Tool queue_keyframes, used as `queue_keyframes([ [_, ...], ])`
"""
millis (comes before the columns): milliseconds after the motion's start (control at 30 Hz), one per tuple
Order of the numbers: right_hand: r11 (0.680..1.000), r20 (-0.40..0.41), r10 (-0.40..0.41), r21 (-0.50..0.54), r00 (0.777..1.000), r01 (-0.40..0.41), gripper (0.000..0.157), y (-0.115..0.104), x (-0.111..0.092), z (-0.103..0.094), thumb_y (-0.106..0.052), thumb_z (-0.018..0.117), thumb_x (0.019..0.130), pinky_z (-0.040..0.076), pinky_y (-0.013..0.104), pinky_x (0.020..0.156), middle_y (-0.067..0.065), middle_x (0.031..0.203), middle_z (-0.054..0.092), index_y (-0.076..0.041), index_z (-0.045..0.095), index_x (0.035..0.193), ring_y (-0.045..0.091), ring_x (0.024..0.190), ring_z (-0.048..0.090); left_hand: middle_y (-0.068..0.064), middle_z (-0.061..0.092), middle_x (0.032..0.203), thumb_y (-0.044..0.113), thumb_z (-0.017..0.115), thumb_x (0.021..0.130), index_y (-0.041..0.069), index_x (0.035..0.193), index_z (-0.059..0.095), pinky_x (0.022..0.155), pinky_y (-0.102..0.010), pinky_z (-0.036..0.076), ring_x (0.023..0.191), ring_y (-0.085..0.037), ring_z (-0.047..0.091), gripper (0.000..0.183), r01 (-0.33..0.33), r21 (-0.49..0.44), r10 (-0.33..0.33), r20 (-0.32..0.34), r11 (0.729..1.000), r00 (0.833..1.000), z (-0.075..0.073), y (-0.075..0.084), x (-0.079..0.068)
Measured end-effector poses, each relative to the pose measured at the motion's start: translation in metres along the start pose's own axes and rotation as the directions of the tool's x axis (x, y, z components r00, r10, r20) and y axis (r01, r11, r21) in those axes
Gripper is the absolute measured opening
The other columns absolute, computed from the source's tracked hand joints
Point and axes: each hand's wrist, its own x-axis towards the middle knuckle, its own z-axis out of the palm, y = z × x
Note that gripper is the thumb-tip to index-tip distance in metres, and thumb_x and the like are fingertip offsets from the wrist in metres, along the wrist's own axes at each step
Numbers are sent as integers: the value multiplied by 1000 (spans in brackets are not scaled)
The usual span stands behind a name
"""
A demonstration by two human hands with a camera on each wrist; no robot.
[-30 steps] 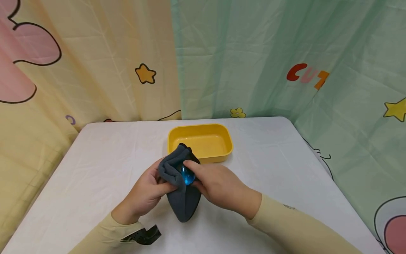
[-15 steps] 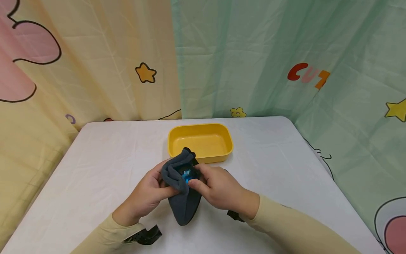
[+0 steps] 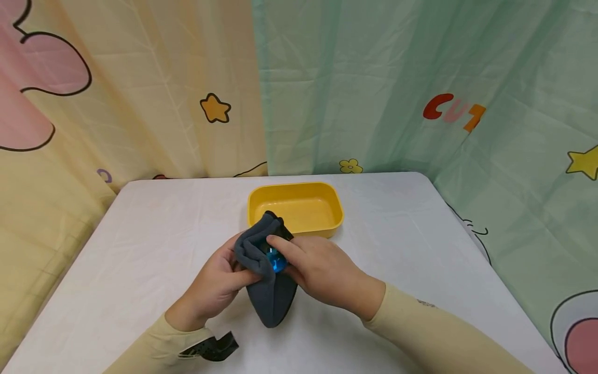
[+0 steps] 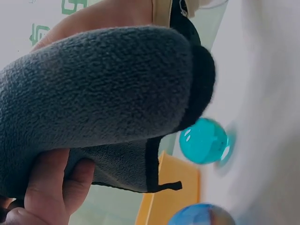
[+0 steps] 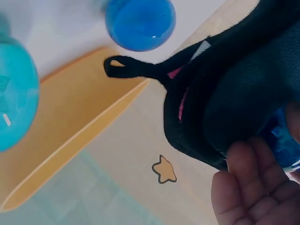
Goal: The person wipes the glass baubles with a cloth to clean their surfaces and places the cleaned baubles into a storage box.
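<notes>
My left hand (image 3: 219, 283) grips a dark grey fleecy cloth (image 3: 272, 301) with black edging, folded into a pointed shape over the table. A glossy blue ball (image 3: 276, 261) shows in the cloth's fold. My right hand (image 3: 329, 270) pinches the ball, fingers on either side of it and close against the cloth. Part of the ball is hidden by the hand and the fold. In the right wrist view, a black loop (image 5: 124, 67) sticks out from the cloth's corner. Two fingers (image 4: 49, 183) of the left hand wrap the cloth in the left wrist view.
A yellow tray (image 3: 303, 231) stands behind the hands on the white-covered table (image 3: 411, 228). The wrist views also show a teal glossy ball (image 4: 204, 140) and another blue ball (image 5: 140, 23) near the tray. Patterned curtains (image 3: 322, 78) surround the table.
Half a second ago the cloth and ball dipped slightly and the right hand tilted over them. Now they are raised again, with the right fingers turned back nearly as a second ago.
</notes>
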Motion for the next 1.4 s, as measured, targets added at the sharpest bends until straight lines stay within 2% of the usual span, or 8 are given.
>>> queue_keyframes([
  [233,983,90,122,123,988,-133,64,-3,-1,-2,-28,79,96,60,26,77,1,100,74,-6,49,148,12,81,66,-3,52,157,-8,64,99,-6,157,37,110,-27,52,136,-12,59,64,-11,39,10,18,999,1000,1,0,1],
  [500,784,327,375,387,867,-485,33,-7,-2,6,-38,63,107,45,22,59,-6,77,59,-10,62,123,5,66,52,-4,49,159,-8,67,97,-2,159,36,109,-25,52,136,-11,59,69,12,73,-12,-7,997,1000,3,-5,1],
  [733,907,255,228,295,940,-300,74,-7,-2,1,-34,66,105,56,34,108,7,145,63,-6,30,163,16,121,66,-3,53,155,-6,60,102,-1,158,36,108,-27,54,134,-13,60,62,-10,3,10,-1,1000,1000,1,-2,0],
  [867,986,118,107,114,987,-120,70,-3,-2,1,-22,74,101,60,33,97,7,126,71,-8,37,158,18,106,69,-2,54,156,-6,60,102,-3,158,36,110,-27,52,136,-12,60,60,-9,11,9,-5,1000,1000,0,0,1],
  [1100,989,81,104,100,991,-111,62,-1,-2,-1,-29,76,98,61,30,91,5,119,75,-5,49,149,16,100,72,-5,50,159,-6,66,99,-6,158,38,109,-26,52,136,-11,60,65,-6,83,7,-12,997,1000,1,0,2],
  [1200,925,210,232,255,950,-282,56,-2,-3,0,-33,73,101,59,24,77,-1,102,73,-4,51,144,11,84,66,-4,51,158,-7,67,98,-4,158,39,109,-27,53,135,-12,60,66,-20,91,19,11,996,1000,1,-2,3],
  [1333,744,370,355,443,858,-499,32,-2,-3,5,-33,61,108,49,22,63,-8,80,63,-8,60,128,6,68,55,-4,53,155,-8,69,96,-2,156,42,106,-27,55,132,-13,62,66,-13,102,11,16,995,1000,1,-6,3],
  [1400,717,390,364,462,846,-521,30,-3,-3,7,-36,55,111,50,23,64,-8,80,64,-10,63,124,6,69,56,-4,54,155,-9,70,95,-1,156,43,106,-26,55,132,-12,62,67,4,105,-4,-3,994,1000,2,-7,2],
])
